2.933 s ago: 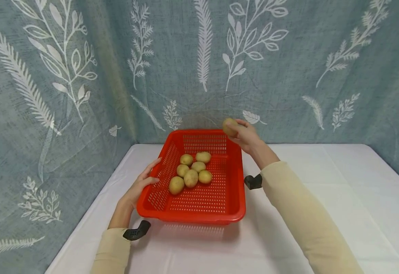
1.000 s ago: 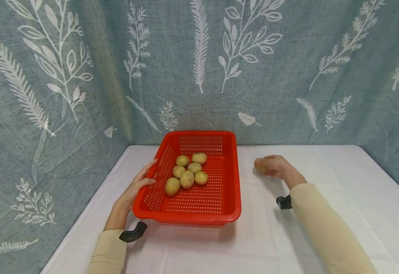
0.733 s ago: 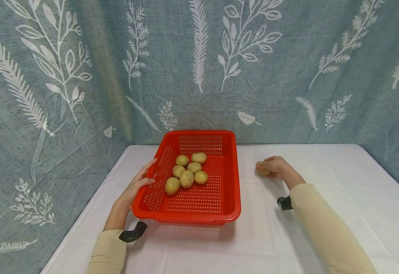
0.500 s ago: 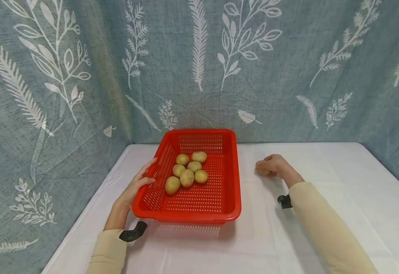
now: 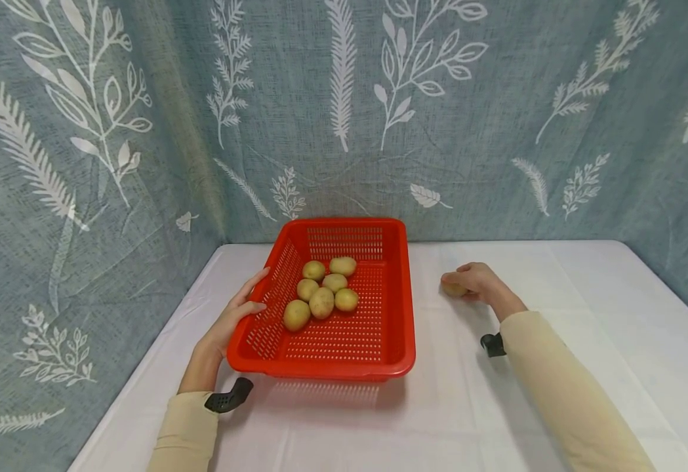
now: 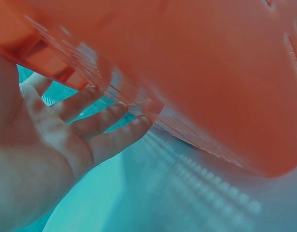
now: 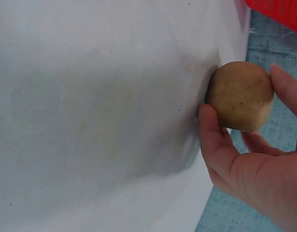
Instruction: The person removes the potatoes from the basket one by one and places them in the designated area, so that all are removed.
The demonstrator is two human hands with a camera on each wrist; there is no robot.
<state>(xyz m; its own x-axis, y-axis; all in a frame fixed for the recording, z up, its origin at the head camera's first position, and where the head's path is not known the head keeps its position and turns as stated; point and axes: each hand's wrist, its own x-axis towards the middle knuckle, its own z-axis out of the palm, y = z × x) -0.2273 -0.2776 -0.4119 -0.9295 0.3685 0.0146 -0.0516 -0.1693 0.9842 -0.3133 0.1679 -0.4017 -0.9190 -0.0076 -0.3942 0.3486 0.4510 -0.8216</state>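
In the head view, my left hand point(image 5: 228, 322) grips the left rim of a red plastic basket point(image 5: 407, 295) with a perforated floor and walls, thumb over the edge. In the left wrist view the other fingers point(image 6: 117, 137) lie against the basket's outer wall. Several yellow-brown potatoes point(image 5: 321, 303) sit grouped in the basket's left half. Right of the basket, my right hand point(image 5: 481, 280) pinches one more potato point(image 7: 241, 96) between thumb and fingers, close over the white tablecloth. The right wrist view shows this potato smooth, with small dark specks.
A white cloth point(image 5: 438, 426) covers the table. Blue-green curtains point(image 5: 473, 177) with white leaf prints hang right behind the table and along its left side. Black camera mounts point(image 5: 229, 396) are strapped at both wrists, over beige sleeves.
My right hand has carried its potato from above the basket's back right corner out to the right and down to the cloth. In the last second it stays there; my left hand keeps its hold.
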